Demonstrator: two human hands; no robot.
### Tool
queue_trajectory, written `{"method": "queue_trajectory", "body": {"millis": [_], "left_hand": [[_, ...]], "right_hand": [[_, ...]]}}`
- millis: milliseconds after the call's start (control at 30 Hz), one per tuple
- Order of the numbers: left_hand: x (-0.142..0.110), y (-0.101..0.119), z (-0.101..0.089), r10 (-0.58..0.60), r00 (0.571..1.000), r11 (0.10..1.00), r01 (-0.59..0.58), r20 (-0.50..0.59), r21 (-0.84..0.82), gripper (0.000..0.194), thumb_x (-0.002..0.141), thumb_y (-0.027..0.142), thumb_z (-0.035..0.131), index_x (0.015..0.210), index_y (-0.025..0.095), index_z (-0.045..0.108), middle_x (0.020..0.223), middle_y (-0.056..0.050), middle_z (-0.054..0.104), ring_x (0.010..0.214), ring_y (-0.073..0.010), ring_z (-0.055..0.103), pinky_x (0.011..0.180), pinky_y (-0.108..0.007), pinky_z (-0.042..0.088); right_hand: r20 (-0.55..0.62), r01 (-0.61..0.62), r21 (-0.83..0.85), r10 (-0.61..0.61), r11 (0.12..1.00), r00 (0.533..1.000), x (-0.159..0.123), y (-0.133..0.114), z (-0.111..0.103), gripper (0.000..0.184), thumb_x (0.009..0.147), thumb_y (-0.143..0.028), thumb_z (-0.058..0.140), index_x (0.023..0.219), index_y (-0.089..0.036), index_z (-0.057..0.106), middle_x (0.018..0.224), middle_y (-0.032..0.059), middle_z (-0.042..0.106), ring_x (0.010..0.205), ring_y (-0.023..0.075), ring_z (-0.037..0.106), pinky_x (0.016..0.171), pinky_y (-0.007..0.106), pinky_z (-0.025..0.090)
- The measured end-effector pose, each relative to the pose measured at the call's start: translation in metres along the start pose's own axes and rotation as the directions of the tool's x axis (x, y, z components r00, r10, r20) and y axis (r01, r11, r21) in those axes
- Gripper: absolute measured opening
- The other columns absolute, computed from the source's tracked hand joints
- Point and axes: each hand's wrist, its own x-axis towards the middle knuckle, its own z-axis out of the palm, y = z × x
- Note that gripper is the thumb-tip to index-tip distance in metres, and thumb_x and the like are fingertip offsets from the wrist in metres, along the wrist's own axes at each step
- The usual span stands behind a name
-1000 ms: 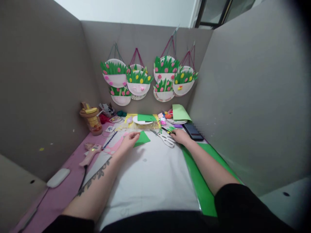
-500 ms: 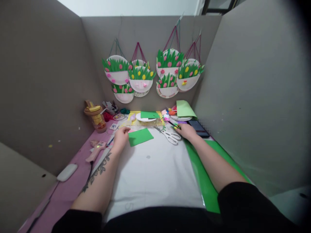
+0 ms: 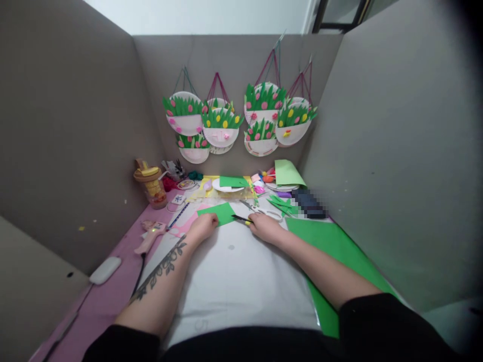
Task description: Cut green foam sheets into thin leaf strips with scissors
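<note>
My left hand (image 3: pixel 205 225) is closed at the lower left edge of a green paper rectangle (image 3: pixel 225 213), fingers curled onto it. In my right hand (image 3: pixel 266 227) is a pair of small scissors (image 3: pixel 241 219) with dark blades and a bit of yellow at the handle. Their blades point left, close to the paper's right edge. Larger white-handled scissors (image 3: pixel 274 213) lie just beyond my right hand and are partly hidden by it. Pink paper (image 3: pixel 187 225) lies left of the green rectangle.
Cut green strips (image 3: pixel 281 203) and a dark phone-like device (image 3: pixel 310 203) lie at right, above a large green sheet (image 3: pixel 320 241). A pink glue gun (image 3: pixel 151 237) and a lidded cup (image 3: pixel 151 187) stand left. Paper-plate flower baskets (image 3: pixel 221 125) hang on the back partition.
My right hand has brought the small scissors left and nearer, up to the green paper. My left hand has shifted right onto the paper and closed there.
</note>
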Motion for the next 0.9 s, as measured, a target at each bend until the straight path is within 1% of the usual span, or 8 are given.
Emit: {"method": "queue_trajectory", "body": {"millis": [100, 200, 367, 533, 700, 900], "left_hand": [[0.0, -0.001, 0.0, 0.012, 1.0, 1.0, -0.012, -0.017, 0.0, 0.019, 0.077, 0.015, 0.045, 0.079, 0.018, 0.064, 0.082, -0.005, 0.067, 0.078, -0.0183, 0.059, 0.07, -0.026, 0.042], [0.0, 0.003, 0.002, 0.085, 0.995, 0.996, -0.085, -0.057, 0.003, 0.021, 0.077, 0.013, 0.046, 0.082, 0.018, 0.066, 0.088, -0.006, 0.066, 0.084, -0.0189, 0.059, 0.076, -0.026, 0.042], [0.0, 0.007, 0.007, 0.187, 0.981, 0.981, -0.189, -0.058, -0.034, 0.024, 0.078, 0.013, 0.047, 0.09, 0.017, 0.068, 0.094, -0.007, 0.065, 0.091, -0.0191, 0.058, 0.084, -0.027, 0.042], [0.005, -0.001, 0.016, 0.24, 0.969, 0.969, -0.243, -0.06, -0.042, 0.028, 0.082, 0.017, 0.048, 0.1, 0.021, 0.069, 0.098, -0.006, 0.063, 0.091, -0.018, 0.057, 0.086, -0.027, 0.042], [0.006, -0.005, 0.02, 0.284, 0.959, 0.959, -0.284, 0.01, 0.023, 0.039, 0.087, 0.017, 0.04, 0.116, 0.028, 0.063, 0.099, -0.006, 0.058, 0.088, -0.0175, 0.054, 0.08, -0.027, 0.04], [0.005, 0.0, 0.019, 0.249, 0.966, 0.959, -0.257, 0.077, 0.122, 0.045, 0.088, 0.018, 0.036, 0.123, 0.037, 0.056, 0.101, -0.005, 0.054, 0.088, -0.0194, 0.052, 0.075, -0.027, 0.038]], "right_hand": [[-0.001, -0.058, -0.041, 0.058, 0.998, 0.998, 0.004, 0.007, 0.004, 0.028, 0.088, -0.022, 0.039, 0.108, -0.012, 0.056, 0.107, 0.0151, 0.061, 0.099, 0.0222, 0.056, 0.081, 0.028, 0.038], [-0.018, -0.084, -0.091, 0.083, 0.992, 0.996, 0.005, 0.013, 0.003, 0.029, 0.089, -0.019, 0.038, 0.113, -0.012, 0.053, 0.111, 0.0155, 0.059, 0.104, 0.023, 0.053, 0.082, 0.029, 0.037], [-0.044, -0.053, -0.189, 0.046, 0.981, 0.998, 0.004, 0.013, 0.006, 0.029, 0.089, -0.018, 0.036, 0.111, -0.014, 0.055, 0.108, 0.0149, 0.06, 0.099, 0.0245, 0.054, 0.079, 0.031, 0.038], [-0.043, -0.01, -0.239, 0.0, 0.971, 0.999, 0.005, 0.013, 0.007, 0.028, 0.09, -0.018, 0.036, 0.109, -0.015, 0.056, 0.107, 0.0144, 0.059, 0.098, 0.0247, 0.053, 0.08, 0.032, 0.037], [-0.055, 0.018, -0.254, -0.033, 0.967, 0.998, 0.005, 0.014, 0.007, 0.027, 0.091, -0.018, 0.036, 0.11, -0.017, 0.056, 0.109, 0.0138, 0.059, 0.101, 0.0247, 0.052, 0.083, 0.033, 0.035], [-0.064, 0.013, -0.274, -0.032, 0.962, 0.997, 0.007, 0.014, 0.01, 0.028, 0.092, -0.018, 0.035, 0.111, -0.018, 0.056, 0.11, 0.0135, 0.058, 0.103, 0.0247, 0.051, 0.085, 0.034, 0.033]]}}
